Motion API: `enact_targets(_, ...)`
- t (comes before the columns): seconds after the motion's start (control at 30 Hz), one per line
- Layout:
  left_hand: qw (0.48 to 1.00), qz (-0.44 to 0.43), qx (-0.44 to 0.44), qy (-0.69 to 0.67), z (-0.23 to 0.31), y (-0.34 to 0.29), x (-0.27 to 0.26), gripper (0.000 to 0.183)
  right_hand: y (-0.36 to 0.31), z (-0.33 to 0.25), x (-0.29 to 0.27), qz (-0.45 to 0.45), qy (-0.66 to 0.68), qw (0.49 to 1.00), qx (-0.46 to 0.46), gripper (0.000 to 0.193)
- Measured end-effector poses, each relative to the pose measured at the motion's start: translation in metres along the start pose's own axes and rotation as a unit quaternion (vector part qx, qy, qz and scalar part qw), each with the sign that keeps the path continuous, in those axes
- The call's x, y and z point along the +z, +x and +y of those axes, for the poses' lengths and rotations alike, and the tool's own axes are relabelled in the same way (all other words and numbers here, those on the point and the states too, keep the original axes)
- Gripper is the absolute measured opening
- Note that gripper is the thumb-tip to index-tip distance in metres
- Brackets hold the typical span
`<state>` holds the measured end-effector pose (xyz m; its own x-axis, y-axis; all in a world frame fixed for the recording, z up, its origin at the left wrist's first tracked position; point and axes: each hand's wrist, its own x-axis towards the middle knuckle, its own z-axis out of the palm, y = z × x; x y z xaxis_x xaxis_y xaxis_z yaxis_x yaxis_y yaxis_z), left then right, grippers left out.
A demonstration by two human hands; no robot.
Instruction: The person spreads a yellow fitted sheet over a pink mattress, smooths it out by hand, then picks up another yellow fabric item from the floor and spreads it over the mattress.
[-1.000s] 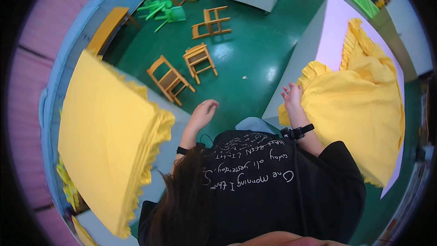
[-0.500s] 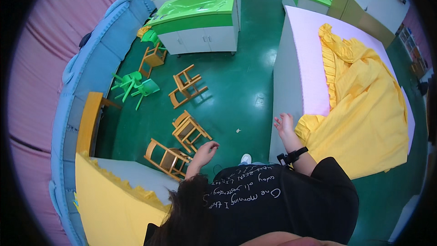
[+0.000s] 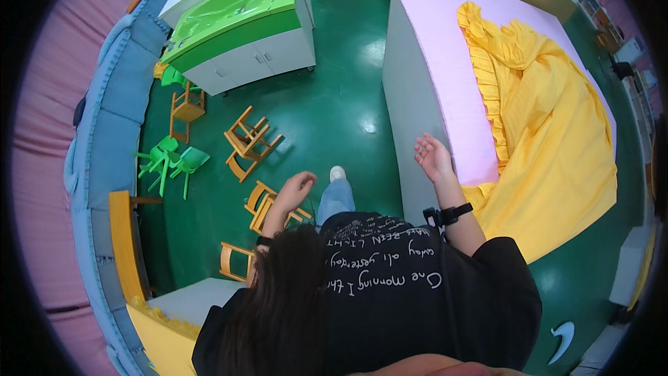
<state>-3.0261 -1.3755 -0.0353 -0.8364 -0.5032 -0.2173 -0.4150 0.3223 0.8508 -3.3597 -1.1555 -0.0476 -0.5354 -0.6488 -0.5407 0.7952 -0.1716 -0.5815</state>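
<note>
My right hand [image 3: 433, 158], its fingers spread and holding nothing, hovers beside the near left edge of a pink-topped block [image 3: 433, 36] with pale grey sides. Crumpled over that top, to the right, lies a yellow cloth [image 3: 550, 115] with a ruffled edge. My left hand [image 3: 296, 189] hangs in the air with loosely bent fingers and nothing visible in it. Below and around it, several small wooden chairs stand or lie on the floor; the nearest chair [image 3: 259, 200] is partly hidden by my left arm. A dark band with a small device [image 3: 449, 214] circles my right wrist.
Green plastic chairs [image 3: 167, 160] lie tumbled at the left. A green-topped sink cabinet [image 3: 243, 49] stands ahead. Blue padding [image 3: 115, 132] and a wooden bench [image 3: 124, 244] line the left side. A yellow-covered piece [image 3: 163, 338] is at lower left. A pale crescent-shaped object [image 3: 562, 341] lies at lower right.
I have stepped forward; one leg now reaches out ahead. The pink-topped block and chairs have shifted in view. My right hand has opened a little wider, while both hands stay free.
</note>
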Motion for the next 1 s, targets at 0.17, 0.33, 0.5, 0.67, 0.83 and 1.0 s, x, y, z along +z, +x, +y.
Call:
enact_targets(0.17, 0.998, -0.020, 0.051, 0.012, -0.002, 0.095, -0.048, 0.016, 0.060, -0.030, 0.032, 0.040, 0.036, 0.998, -0.038, 0.033)
enact_targets(0.33, 0.997, -0.041, 0.058, -0.031, -0.010, 0.186, -0.101, 0.015, 0.114, -0.081, 0.056, 0.066, 0.056, 0.992, -0.097, 0.033)
enact_targets(0.5, 0.991, -0.077, 0.089, 0.060, -0.023, 0.276, -0.130, 0.013, 0.138, -0.118, 0.082, 0.162, 0.069, 0.957, -0.230, 0.028)
enact_targets(0.67, 0.972, -0.179, 0.137, 0.059, 0.031, 0.374, -0.127, 0.015, 0.166, -0.138, 0.049, 0.222, 0.135, 0.943, -0.208, 0.031)
enact_targets(0.83, 0.914, -0.261, 0.278, 0.137, 0.095, 0.486, -0.097, 0.016, 0.183, -0.159, 0.060, 0.257, 0.086, 0.946, -0.178, 0.031)
enact_targets(1.0, 0.831, -0.334, 0.409, 0.176, 0.202, 0.590, -0.045, 0.019, 0.197, -0.176, 0.073, 0.318, 0.027, 0.934, -0.158, 0.032)
